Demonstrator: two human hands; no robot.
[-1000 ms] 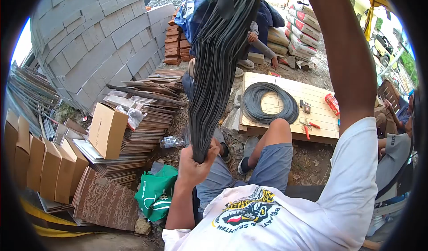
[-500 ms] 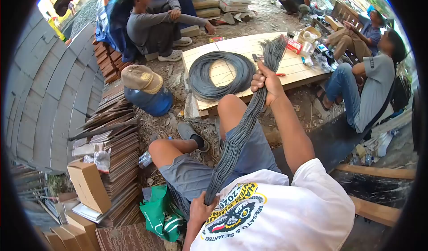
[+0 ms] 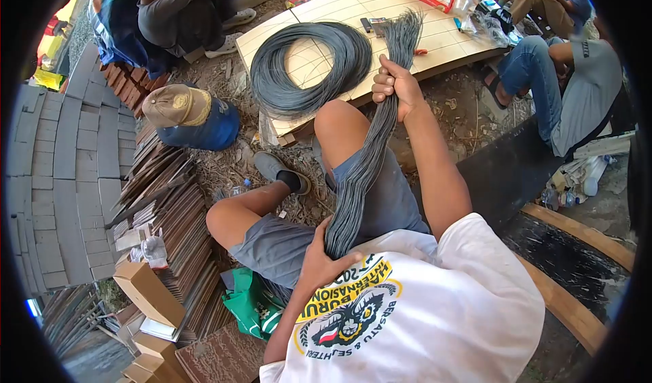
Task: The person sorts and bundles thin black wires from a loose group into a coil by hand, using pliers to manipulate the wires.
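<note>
Change: your left hand is clenched on the near end of the long bundle of dark grey cut wires, which hung overhead a second ago and now lies along your lap, pulled straight and under control. Your right hand fists it near the far end. The long axis runs away from you, splayed tips pointing over the pale wooden board.

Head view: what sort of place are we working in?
Probably an outdoor building site: a grey block wall, stacked tiles, and a coil of wire on a wooden board set on bare dirt.
</note>
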